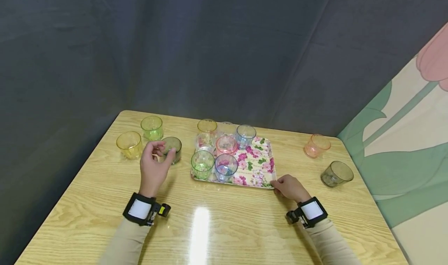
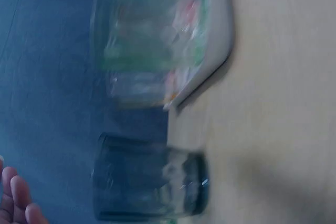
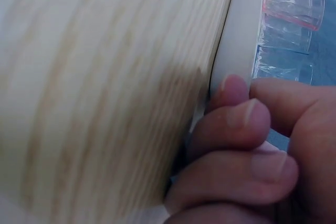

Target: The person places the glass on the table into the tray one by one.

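Observation:
My left hand (image 1: 154,171) is beside a smoky grey glass (image 1: 177,151) that stands on the table left of the tray. Its thumb and fingers are spread apart, and in the left wrist view the fingertips (image 2: 21,192) show clear of the glass. My right hand (image 1: 290,188) pinches the near right corner of a flowered tray (image 1: 257,162) between thumb and fingers. Several glasses crowd the tray's left part, among them a green glass (image 1: 202,166), a blue glass (image 1: 225,168) and a pink glass (image 1: 226,144). The left wrist view is blurred.
A yellow glass (image 1: 129,145) and a light green glass (image 1: 152,128) stand at the table's far left. To the tray's right are an orange-pink glass (image 1: 316,146) and another smoky glass (image 1: 336,174). A dark curtain (image 1: 224,55) hangs behind the table (image 1: 238,222).

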{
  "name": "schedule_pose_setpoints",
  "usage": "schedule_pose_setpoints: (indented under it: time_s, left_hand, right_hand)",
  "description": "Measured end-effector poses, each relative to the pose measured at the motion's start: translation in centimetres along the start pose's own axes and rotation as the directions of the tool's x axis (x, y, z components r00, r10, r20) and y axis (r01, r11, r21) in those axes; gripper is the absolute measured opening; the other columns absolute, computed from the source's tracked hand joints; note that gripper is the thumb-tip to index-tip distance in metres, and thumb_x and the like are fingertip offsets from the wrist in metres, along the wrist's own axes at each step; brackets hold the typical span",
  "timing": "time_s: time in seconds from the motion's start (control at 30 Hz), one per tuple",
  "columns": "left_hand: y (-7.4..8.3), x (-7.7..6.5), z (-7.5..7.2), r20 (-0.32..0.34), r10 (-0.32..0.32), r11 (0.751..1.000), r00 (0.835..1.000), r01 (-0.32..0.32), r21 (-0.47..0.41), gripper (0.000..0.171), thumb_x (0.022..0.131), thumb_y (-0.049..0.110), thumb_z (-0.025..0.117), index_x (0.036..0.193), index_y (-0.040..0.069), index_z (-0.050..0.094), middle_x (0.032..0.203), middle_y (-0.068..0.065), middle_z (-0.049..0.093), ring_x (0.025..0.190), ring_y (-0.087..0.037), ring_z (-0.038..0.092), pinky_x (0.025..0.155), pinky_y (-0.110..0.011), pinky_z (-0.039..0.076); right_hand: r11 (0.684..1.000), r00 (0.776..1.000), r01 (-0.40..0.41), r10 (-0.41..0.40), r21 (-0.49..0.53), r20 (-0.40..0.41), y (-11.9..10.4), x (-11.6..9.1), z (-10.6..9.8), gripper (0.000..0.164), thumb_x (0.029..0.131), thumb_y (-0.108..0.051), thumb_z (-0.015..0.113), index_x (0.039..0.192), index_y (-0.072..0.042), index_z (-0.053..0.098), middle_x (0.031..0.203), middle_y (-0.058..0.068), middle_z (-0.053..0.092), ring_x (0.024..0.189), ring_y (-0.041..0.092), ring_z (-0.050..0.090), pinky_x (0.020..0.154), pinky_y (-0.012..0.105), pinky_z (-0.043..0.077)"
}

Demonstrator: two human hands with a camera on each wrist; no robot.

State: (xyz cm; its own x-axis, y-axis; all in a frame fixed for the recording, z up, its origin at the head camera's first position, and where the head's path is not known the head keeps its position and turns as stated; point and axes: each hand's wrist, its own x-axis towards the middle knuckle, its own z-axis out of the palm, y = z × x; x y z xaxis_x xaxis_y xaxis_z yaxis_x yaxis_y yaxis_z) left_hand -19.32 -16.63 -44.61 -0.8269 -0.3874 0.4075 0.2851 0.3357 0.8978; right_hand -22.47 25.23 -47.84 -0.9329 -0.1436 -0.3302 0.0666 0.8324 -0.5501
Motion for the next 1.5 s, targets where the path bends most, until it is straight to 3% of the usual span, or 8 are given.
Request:
schedule_pose_setpoints:
  time_s: [0.13,0.27,0.47,0.73,1.0,1.17,1.37,1.5]
  left_hand:
    - [0.5,1.7,-0.5,0.076,0.045,0.997,0.996,-0.040,-0.062,0.058,0.084,0.005,0.077,0.135,-0.003,0.050,0.132,-0.019,0.051,0.118,-0.023,0.045,0.096,-0.039,0.034]
    - [-0.4,2.8,-0.6,0.188,-0.016,0.999,0.982,0.022,-0.032,0.083,0.085,0.014,0.077,0.154,0.009,0.031,0.158,-0.014,0.030,0.147,-0.029,0.025,0.118,-0.056,0.021]
    - [-2.5,3.5,-0.6,0.278,-0.158,0.987,0.948,0.154,0.037,0.106,0.087,0.029,0.078,0.161,0.017,0.004,0.168,-0.009,0.008,0.155,-0.032,0.008,0.122,-0.062,0.014]
    - [-4.0,3.4,-0.7,0.342,-0.300,0.954,0.890,0.281,0.105,0.122,0.087,0.034,0.077,0.157,0.018,-0.021,0.167,-0.017,0.000,0.155,-0.036,0.002,0.123,-0.058,0.015]
    - [-5.2,3.0,-0.5,0.363,-0.367,0.930,0.857,0.342,0.133,0.125,0.085,0.036,0.080,0.158,0.014,-0.020,0.166,-0.021,0.006,0.153,-0.040,0.011,0.124,-0.055,0.016]
    - [-5.9,2.8,-0.3,0.369,-0.343,0.938,0.864,0.333,0.093,0.116,0.087,0.031,0.077,0.159,0.011,-0.012,0.166,-0.023,0.007,0.154,-0.038,0.012,0.124,-0.051,0.020]
    - [-6.3,2.9,0.1,0.354,-0.318,0.948,0.879,0.306,0.090,0.099,0.087,0.027,0.078,0.158,0.004,0.013,0.153,-0.022,0.036,0.145,-0.036,0.033,0.120,-0.047,0.030]
    - [-6.3,2.7,0.2,0.343,-0.324,0.946,0.882,0.312,0.093,0.092,0.087,0.026,0.079,0.155,0.003,0.021,0.150,-0.021,0.039,0.141,-0.036,0.038,0.118,-0.046,0.033]
  right_hand:
    - [1.000,1.000,-0.001,0.001,0.004,-0.005,0.0,0.0,0.1,0.046,0.101,-0.028,0.055,0.061,-0.007,0.065,0.048,-0.005,0.041,0.046,0.010,0.033,0.050,0.024,0.028]
    - [1.000,1.000,-0.006,0.006,0.005,-0.007,-0.1,0.1,0.2,0.045,0.101,-0.028,0.055,0.062,-0.007,0.064,0.048,-0.006,0.042,0.047,0.010,0.034,0.051,0.024,0.028]
    - [1.000,1.000,-0.001,0.001,0.013,-0.006,-0.1,0.2,0.3,0.045,0.100,-0.027,0.056,0.061,-0.007,0.065,0.048,-0.006,0.044,0.047,0.009,0.035,0.051,0.023,0.029]
    - [0.999,1.000,-0.005,0.005,0.032,-0.006,0.0,0.2,0.2,0.045,0.101,-0.027,0.056,0.061,-0.007,0.065,0.048,-0.006,0.043,0.046,0.009,0.034,0.050,0.023,0.028]
    - [0.999,1.000,-0.012,0.012,0.038,-0.015,0.1,0.1,0.3,0.045,0.100,-0.027,0.056,0.060,-0.008,0.065,0.048,-0.006,0.043,0.046,0.009,0.034,0.050,0.023,0.028]
    - [0.999,1.000,-0.024,0.025,0.044,-0.016,0.1,0.1,0.4,0.046,0.100,-0.027,0.056,0.060,-0.008,0.063,0.048,-0.006,0.043,0.046,0.009,0.033,0.050,0.023,0.028]
    - [0.999,1.000,-0.019,0.020,0.033,-0.023,0.1,0.1,0.3,0.046,0.100,-0.027,0.056,0.060,-0.008,0.064,0.047,-0.006,0.042,0.046,0.009,0.033,0.050,0.023,0.027]
    - [0.999,1.000,-0.017,0.018,0.027,-0.020,0.2,0.1,0.2,0.046,0.100,-0.028,0.056,0.060,-0.008,0.064,0.047,-0.006,0.042,0.046,0.009,0.033,0.050,0.023,0.028]
